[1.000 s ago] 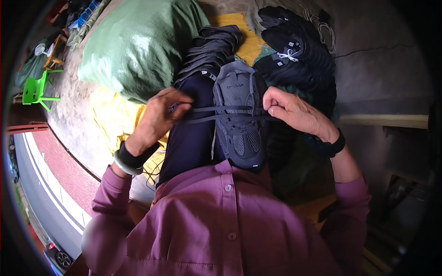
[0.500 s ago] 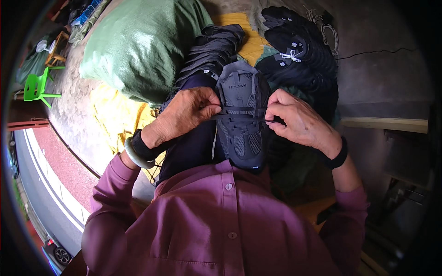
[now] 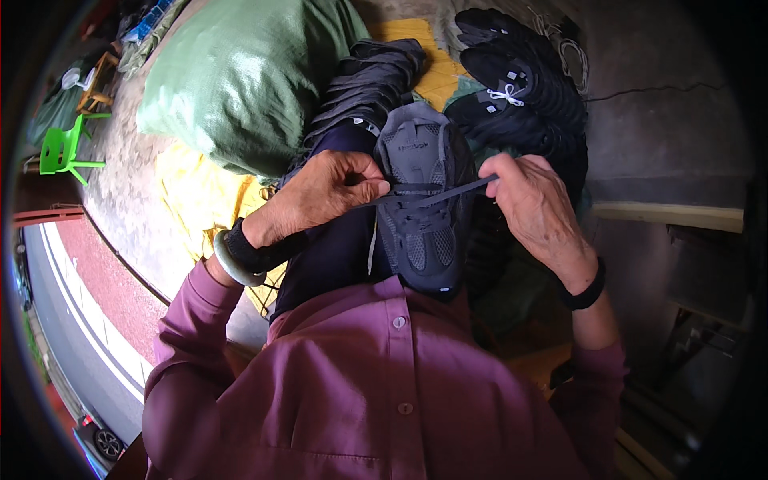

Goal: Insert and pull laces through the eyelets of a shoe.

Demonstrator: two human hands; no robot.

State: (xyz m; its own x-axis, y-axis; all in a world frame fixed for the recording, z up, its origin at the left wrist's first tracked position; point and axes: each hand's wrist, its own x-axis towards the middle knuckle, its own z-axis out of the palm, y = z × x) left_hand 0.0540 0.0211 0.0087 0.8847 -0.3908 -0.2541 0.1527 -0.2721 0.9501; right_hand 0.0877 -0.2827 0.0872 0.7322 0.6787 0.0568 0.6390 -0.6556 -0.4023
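Observation:
A dark grey sneaker (image 3: 428,252) rests on my lap, its toe toward my body and its tongue pointing away. Flat dark laces cross its middle. My left hand (image 3: 332,190) is at the shoe's left side, thumb and forefinger pinched on a lace. To the right of the shoe, my right hand (image 3: 532,204) grips a shoelace (image 3: 462,190) that runs taut and slanting across the shoe toward the left hand. The pinched lace ends are mostly hidden by the fingers.
A big green sack (image 3: 248,88) lies at the far left beside a row of dark grey shoe pieces (image 3: 364,84). Piled black shoes (image 3: 520,96) sit at the far right. Yellow sacking (image 3: 200,200) spreads on the floor; a green chair (image 3: 64,152) stands farther left.
My right hand has moved up and outward, drawing the lace from level across the shoe to a slant. The left hand stays nearly in place, still pinching.

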